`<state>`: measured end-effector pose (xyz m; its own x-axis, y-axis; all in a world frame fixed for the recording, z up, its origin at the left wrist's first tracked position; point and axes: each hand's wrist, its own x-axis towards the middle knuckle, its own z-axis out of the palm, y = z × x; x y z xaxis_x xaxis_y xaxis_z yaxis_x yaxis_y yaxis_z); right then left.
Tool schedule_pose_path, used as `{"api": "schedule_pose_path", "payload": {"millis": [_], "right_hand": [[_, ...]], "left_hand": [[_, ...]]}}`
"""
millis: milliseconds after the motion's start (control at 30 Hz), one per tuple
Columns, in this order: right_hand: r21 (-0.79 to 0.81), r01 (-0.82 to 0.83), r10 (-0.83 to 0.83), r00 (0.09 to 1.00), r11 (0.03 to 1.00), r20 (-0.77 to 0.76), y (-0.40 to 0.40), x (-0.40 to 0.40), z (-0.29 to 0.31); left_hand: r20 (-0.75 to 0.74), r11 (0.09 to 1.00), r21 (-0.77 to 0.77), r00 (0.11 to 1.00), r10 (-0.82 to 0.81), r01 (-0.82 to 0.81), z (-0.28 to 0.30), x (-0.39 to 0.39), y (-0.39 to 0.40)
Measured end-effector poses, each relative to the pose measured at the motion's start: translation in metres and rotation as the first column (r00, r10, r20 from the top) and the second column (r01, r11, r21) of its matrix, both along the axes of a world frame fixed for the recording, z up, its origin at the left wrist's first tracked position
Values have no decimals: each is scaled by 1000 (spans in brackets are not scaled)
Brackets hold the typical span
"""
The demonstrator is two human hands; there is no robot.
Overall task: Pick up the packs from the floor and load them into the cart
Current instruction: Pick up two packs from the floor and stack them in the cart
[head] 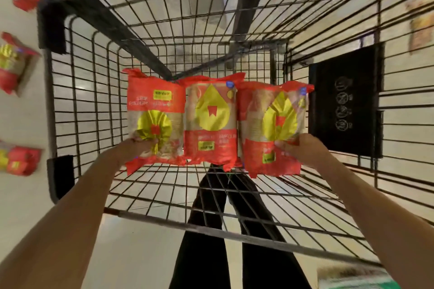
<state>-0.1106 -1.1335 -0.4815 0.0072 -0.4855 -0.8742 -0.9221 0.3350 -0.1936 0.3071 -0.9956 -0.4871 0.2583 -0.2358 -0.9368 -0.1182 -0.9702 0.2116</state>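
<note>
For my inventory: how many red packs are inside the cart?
3, side by side: left pack in the left hand, middle pack, right pack in the right hand.

Shop: wire cart [164, 30], retail packs [10, 65] on floor.

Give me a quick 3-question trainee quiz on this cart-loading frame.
1. True or false: the left hand and right hand each grip an outer pack of the row inside the cart.
2. How many packs are in that row? A) two B) three C) five
3. Fill in: more packs lie on the floor to the person's ____ side.

Key: 1 true; 2 B, left pack, middle pack, right pack; 3 left.
</note>
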Motion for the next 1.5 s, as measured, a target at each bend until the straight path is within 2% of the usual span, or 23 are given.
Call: {"api": "schedule_pose_path", "payload": {"millis": [67, 167, 267, 367, 467, 567, 667, 867, 967, 1033, 1133, 1267, 1400, 1433, 1500], "right_hand": [[-59, -98, 90, 988, 993, -124, 1, 7, 15], [-103, -131, 100, 961, 986, -259, 0, 13, 32], [-95, -153, 120, 950, 984, -290, -4, 22, 51], [-154, -227, 168, 932, 962, -320, -5, 32, 71], [-205, -310, 229, 911, 928, -342, -6, 44, 100], [-308, -479, 382, 865, 822, -326, -9, 59, 140], [-415, -564, 475, 825, 714, -305, -10, 75, 184], [-604, -576, 528, 801, 551, -282, -11, 109, 279], [-728, -538, 532, 799, 425, -280, -11, 124, 321], [-790, -504, 549, 793, 348, -264, -12, 136, 349], [-873, -429, 580, 782, 233, -229, -8, 153, 394], [-925, -368, 700, 686, 97, -199, 4, 180, 443], [-952, -307, 826, 538, 6, -168, 44, 230, 480], [-959, -284, 860, 490, 3, -143, 59, 246, 485], [-967, -255, 931, 355, 6, -87, 97, 279, 499]], "left_hand": [[49, 1000, 10, 999, -20, 20, 1, -1, -1], [119, 993, -18, 987, -112, 115, 2, -4, 2], [171, 990, -44, 977, -126, 135, 11, -11, 3], [184, 988, -40, 973, -142, 152, 31, -20, 6], [254, 961, -57, 935, -249, 272, 60, -31, 3], [419, 902, -69, 833, -361, 425, 105, -49, -4], [508, 852, -138, 775, -377, 505, 161, -71, -18], [727, 681, -310, 627, -281, 664, 279, -105, -40], [813, 610, -314, 538, -223, 727, 332, -110, -43], [848, 594, -309, 498, -182, 743, 366, -114, -41], [896, 612, -277, 429, -114, 741, 408, -117, -33], [936, 658, -299, 346, 61, 691, 451, -113, -2], [950, 760, -298, 256, 178, 577, 485, -105, 57], [954, 794, -289, 228, 193, 536, 489, -100, 76], [948, 850, -300, 233, 216, 432, 495, -89, 119]]}}
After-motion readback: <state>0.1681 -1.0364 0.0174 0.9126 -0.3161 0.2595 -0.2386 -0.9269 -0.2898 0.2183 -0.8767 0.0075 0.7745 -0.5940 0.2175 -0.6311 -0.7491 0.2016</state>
